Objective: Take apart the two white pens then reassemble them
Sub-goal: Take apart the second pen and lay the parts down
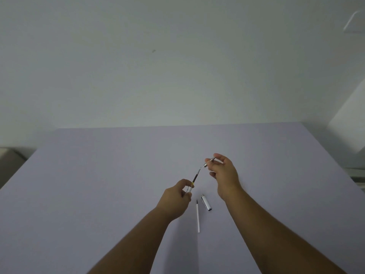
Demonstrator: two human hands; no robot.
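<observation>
- Currently the left hand (176, 194) is closed around a white pen barrel (189, 189), its fingers (184, 182) curled about the lower end, held in the air above the desk (98, 175).
- Out of that barrel sticks a dark refill (196, 176) with a yellowish band where it leaves the white tube; it slants up and to the right, ending in a fine tip.
- The right hand (224, 171) is raised just beyond that tip, pinching a small silvery pen tip piece (209, 162) between thumb and fingertips; the piece points down-left toward the refill, and the two are close but apart.
- On the desk, between the two forearms, lies a thin white refill tube (198, 216) with a dark point at its far end, lying nearly straight toward the person.
- Just beside it to the right, not touching, lies a short white pen cap (206, 202) with a silvery end farther from the person and a dark end nearer, tilted slightly.
- The desk top is a plain pale lilac surface, bare around the parts; nothing lies between the hands and the loose pieces.
- Behind the desk rises a plain pale wall (177, 66) with a small dark mark.
- A white block-shaped thing (349, 119) stands at the right edge; what it is cannot be told.
</observation>
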